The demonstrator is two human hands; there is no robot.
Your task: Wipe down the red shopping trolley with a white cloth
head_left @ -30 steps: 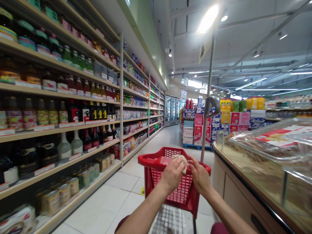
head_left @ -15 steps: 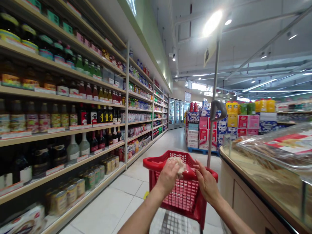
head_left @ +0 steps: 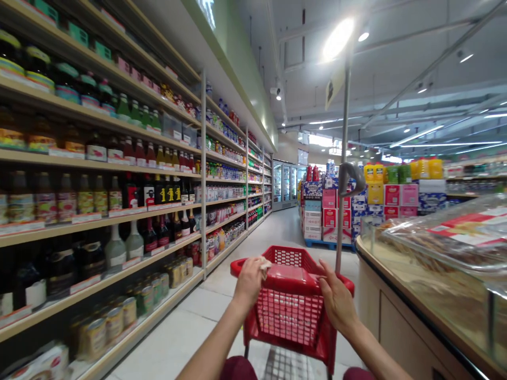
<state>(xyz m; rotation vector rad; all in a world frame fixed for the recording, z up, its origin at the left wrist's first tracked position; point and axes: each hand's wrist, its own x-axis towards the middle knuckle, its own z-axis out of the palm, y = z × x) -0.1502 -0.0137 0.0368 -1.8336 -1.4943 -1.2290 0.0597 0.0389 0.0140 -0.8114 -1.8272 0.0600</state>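
Note:
A red plastic shopping cart (head_left: 288, 311) with lattice sides stands in front of me, its red handle bar (head_left: 293, 281) facing me. My left hand (head_left: 247, 285) is closed on a crumpled, pale cloth (head_left: 265, 267) and presses it to the left part of the handle. Most of the cloth is hidden under the fingers. On the right part of the handle lies my right hand (head_left: 337, 300), its fingers stretched out and spread, with nothing visible in it. A grey pole (head_left: 344, 121) rises beside the cart's right side.
Shelves of bottles and cans (head_left: 150, 211) line the left side. A curved glass-edged counter (head_left: 396, 285) with packaged food is close on my right. Stacked boxes (head_left: 330, 216) stand ahead, and glass-door coolers (head_left: 284, 182) are farther back along the tiled aisle.
My left hand has slid the cloth leftward along the handle, from near the middle to the left part. My right hand stays on the right part. Dark red legwear now shows below.

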